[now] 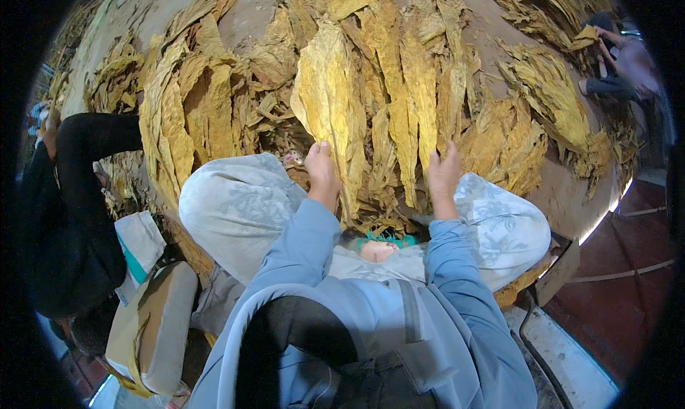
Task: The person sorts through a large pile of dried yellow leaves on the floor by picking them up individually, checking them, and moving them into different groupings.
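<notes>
Long dried yellow-brown tobacco leaves lie spread in front of my crossed legs. My left hand is closed around the lower edge of a broad bright yellow tobacco leaf, which stretches away from me. My right hand is at the lower part of a narrower tobacco leaf, thumb and fingers seemingly pinching its edge. Between the hands hang more leaves, their lower ends near my lap. Some green strings lie in my lap beside a pinkish rounded thing that I cannot make out.
More leaf piles lie at left and right. A person in dark clothes sits close on my left, beside a beige cushion-like block. Another person handles leaves at far right. A reddish tiled floor lies beyond the edge.
</notes>
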A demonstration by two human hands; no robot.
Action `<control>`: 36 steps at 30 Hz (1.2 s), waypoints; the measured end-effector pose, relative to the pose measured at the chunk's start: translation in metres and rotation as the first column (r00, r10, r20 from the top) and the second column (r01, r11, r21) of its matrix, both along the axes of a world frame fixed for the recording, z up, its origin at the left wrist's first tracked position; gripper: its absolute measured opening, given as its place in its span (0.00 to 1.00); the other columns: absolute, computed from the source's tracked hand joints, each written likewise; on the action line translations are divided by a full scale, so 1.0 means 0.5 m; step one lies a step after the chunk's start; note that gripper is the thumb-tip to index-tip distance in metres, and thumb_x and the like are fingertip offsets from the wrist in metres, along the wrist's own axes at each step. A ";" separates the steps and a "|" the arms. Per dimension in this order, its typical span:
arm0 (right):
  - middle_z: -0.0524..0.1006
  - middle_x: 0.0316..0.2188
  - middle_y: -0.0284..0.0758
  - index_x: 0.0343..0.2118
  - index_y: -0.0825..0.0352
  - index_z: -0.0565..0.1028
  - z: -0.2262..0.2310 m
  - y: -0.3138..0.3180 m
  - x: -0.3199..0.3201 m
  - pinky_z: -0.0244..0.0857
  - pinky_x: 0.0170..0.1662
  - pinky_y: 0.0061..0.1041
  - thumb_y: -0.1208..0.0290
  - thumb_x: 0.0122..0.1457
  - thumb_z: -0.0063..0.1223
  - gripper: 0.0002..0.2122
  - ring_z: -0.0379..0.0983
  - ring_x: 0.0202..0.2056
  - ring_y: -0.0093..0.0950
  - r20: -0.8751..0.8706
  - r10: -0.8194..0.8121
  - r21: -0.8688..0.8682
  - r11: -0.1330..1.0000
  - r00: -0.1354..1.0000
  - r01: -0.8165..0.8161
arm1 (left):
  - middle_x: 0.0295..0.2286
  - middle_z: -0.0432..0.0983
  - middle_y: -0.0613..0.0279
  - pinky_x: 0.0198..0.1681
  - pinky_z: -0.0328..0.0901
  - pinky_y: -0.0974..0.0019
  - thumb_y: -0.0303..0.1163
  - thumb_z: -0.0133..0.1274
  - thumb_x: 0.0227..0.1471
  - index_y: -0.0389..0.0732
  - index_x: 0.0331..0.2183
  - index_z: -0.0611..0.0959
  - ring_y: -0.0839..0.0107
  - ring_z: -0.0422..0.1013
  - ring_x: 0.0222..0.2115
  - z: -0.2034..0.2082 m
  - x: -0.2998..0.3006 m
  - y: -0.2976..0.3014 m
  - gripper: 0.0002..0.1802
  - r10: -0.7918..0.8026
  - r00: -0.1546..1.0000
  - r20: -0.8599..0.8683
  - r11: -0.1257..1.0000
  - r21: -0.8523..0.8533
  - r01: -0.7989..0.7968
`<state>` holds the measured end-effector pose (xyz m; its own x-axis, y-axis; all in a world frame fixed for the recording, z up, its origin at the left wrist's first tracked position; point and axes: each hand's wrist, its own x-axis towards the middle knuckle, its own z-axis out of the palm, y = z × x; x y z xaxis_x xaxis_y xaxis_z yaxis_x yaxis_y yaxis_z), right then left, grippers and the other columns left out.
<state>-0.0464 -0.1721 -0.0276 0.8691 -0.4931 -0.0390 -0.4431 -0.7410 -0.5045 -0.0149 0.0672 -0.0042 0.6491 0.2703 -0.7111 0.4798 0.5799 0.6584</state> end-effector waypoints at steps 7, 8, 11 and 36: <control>0.72 0.41 0.43 0.50 0.76 0.61 0.048 0.189 0.026 0.64 0.43 0.21 0.69 0.52 0.54 0.25 0.70 0.40 0.27 -0.011 0.116 0.912 0.409 0.993 -0.037 | 0.41 0.68 0.51 0.45 0.64 0.56 0.31 0.35 0.56 0.35 0.45 0.67 0.59 0.68 0.40 -0.017 -0.014 -0.048 0.16 -0.019 0.997 0.076 0.894 -0.445 0.051; 0.72 0.41 0.41 0.50 0.76 0.61 0.060 0.200 0.031 0.64 0.44 0.19 0.70 0.52 0.54 0.25 0.69 0.41 0.25 -0.059 0.095 0.961 0.276 0.994 0.030 | 0.42 0.69 0.52 0.46 0.64 0.57 0.30 0.35 0.56 0.36 0.45 0.67 0.60 0.68 0.40 -0.014 -0.015 -0.051 0.16 -0.023 0.997 0.079 0.897 -0.438 0.056; 0.72 0.41 0.41 0.51 0.76 0.61 0.084 0.188 0.033 0.66 0.41 0.17 0.73 0.51 0.54 0.25 0.70 0.39 0.22 0.100 0.028 0.927 0.361 0.995 -0.103 | 0.42 0.69 0.56 0.48 0.61 0.60 0.30 0.36 0.56 0.36 0.46 0.67 0.63 0.66 0.43 -0.061 -0.023 -0.043 0.16 -0.057 0.992 0.112 0.943 -0.321 0.090; 0.72 0.39 0.40 0.38 0.64 0.74 0.135 0.169 -0.043 0.63 0.34 0.25 0.74 0.47 0.54 0.13 0.70 0.36 0.32 0.265 0.672 0.241 0.648 0.692 -0.722 | 0.35 0.72 0.55 0.37 0.65 0.60 0.34 0.47 0.50 0.37 0.38 0.72 0.65 0.70 0.32 -0.079 -0.038 -0.063 0.14 -0.366 0.927 -0.088 0.852 -0.431 0.295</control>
<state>-0.0681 -0.0878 0.0397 0.9576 0.2782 0.0746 0.2334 -0.5976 -0.7671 -0.0339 0.0356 -0.0438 0.5155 -0.2726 -0.8123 0.7692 0.5650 0.2985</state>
